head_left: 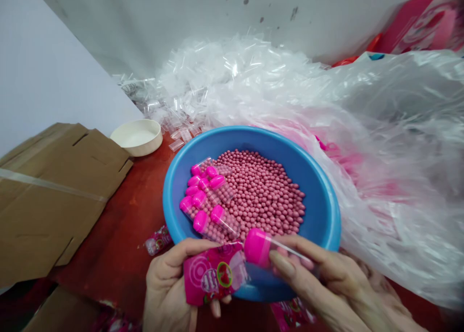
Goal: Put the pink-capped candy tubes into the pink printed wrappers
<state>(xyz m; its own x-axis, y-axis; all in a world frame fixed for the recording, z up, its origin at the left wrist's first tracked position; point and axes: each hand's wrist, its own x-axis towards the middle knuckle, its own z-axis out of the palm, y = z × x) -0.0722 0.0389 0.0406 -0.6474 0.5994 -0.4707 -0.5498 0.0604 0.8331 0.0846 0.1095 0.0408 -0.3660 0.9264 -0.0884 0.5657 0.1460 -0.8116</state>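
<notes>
Head view: the left hand (pixel 170 286) clamps a pink label (pixel 213 274) while the right hand (pixel 326 274) pinches a capped tube (pixel 257 247) above the blue basin (pixel 322 216); a loose cap could spill candies (pixel 261 192).

Pink candies (pixel 261 192), blue basin (pixel 319 201), magenta caps (pixel 257 247)

No wording can be read: the lettering on the pink printed label (pixel 207 280) is too small and blurred.

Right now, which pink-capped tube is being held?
The tube in the right hand, over the rim of the blue bowl; the other tubes lie inside on the pink balls.
</notes>
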